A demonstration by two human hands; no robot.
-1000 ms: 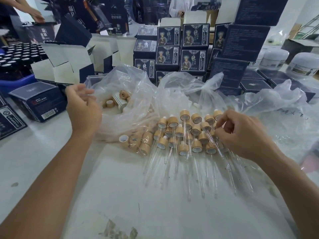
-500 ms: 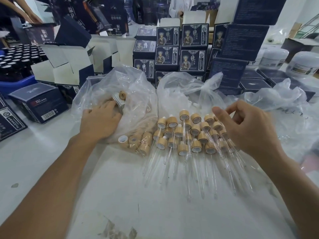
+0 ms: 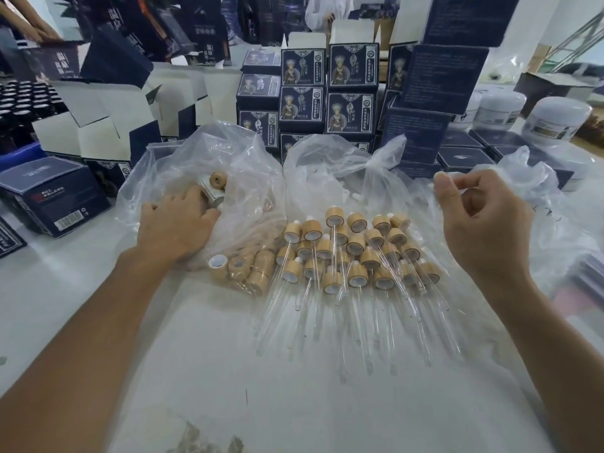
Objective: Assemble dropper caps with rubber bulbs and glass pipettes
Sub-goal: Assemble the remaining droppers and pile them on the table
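Dark boxes [image 3: 304,89] crowd the back of the white table [image 3: 294,387]. I see my left hand [image 3: 176,223] reaching flat-fingered into the cap bag [image 3: 212,165]; my right hand [image 3: 483,223] hovers loosely curled, holding nothing I can make out. Finished droppers [image 3: 353,256] lie heaped between them, pipettes pointing toward me.
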